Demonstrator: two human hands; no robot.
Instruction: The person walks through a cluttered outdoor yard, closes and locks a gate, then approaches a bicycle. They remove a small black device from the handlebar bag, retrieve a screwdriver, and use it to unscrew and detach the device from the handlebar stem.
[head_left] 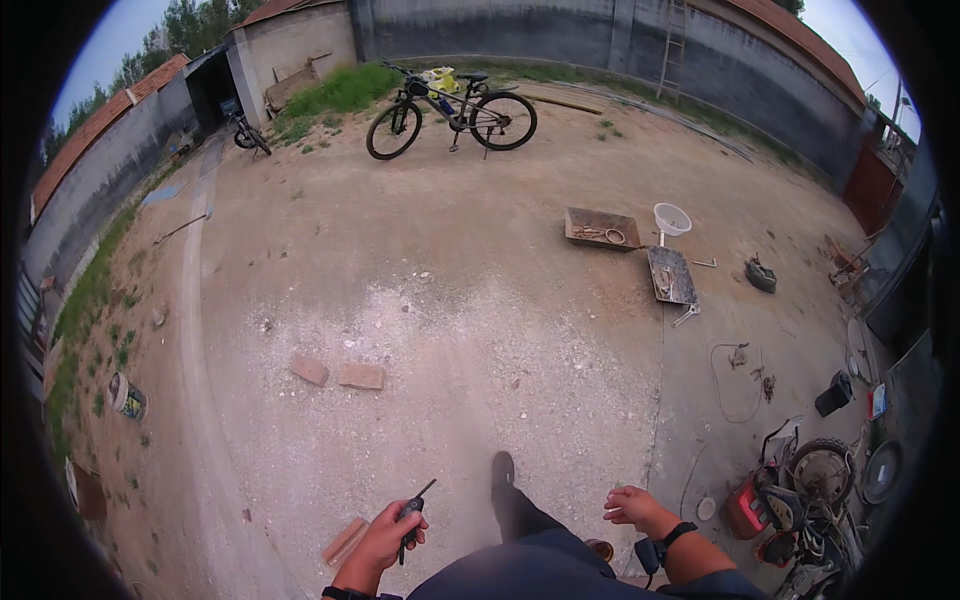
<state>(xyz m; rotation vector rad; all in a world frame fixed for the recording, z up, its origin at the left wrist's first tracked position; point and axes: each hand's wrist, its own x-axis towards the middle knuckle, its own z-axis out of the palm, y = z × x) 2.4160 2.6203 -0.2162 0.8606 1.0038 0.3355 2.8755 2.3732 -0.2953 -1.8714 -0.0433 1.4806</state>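
Observation:
My left hand (pixel 382 532) is closed around a small black tool (pixel 411 510) with a thin dark rod pointing up and to the right. What kind of tool it is does not show clearly. Beside that wrist lies a reddish brick (pixel 345 541) on the ground. On the other side, my right hand (pixel 634 508) hangs over the gravelly ground, its fingers loosely bent and partly apart, with nothing visible in them. A dark device (pixel 650 553) is next to the right wrist. One shoe (pixel 503 468) points forward between my hands.
Two bricks (pixel 361 376) lie ahead to the left. Farther right are metal trays of tools (pixel 602 229) and a white basket (pixel 673 219). A partly dismantled motorcycle (pixel 800 505) stands near on the right. A bicycle (pixel 455 113) is parked at the back; a bucket (pixel 127 397) lies left.

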